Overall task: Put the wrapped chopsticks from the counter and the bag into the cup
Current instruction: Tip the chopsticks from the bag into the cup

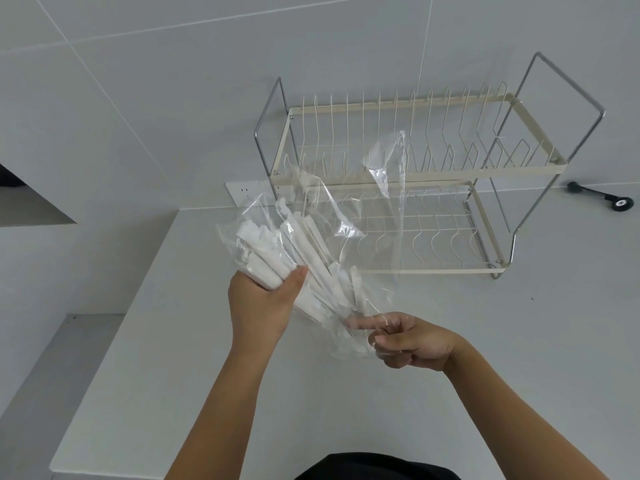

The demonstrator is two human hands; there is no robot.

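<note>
My left hand [261, 306] grips a bundle of white paper-wrapped chopsticks [277, 251] that fans up and to the left. A clear plastic bag [349, 216] lies around the bundle and trails up toward the dish rack. My right hand [405, 342] pinches the lower end of the bag, just right of the bundle's bottom tips. Both hands are held above the white counter [173, 341]. No cup is in view.
A cream two-tier wire dish rack [415, 174] with chrome handles stands at the back of the counter against the tiled wall. A black-handled tool [599, 197] lies at the far right. A wall socket [242, 192] sits behind the bag. The counter's left edge drops to the floor.
</note>
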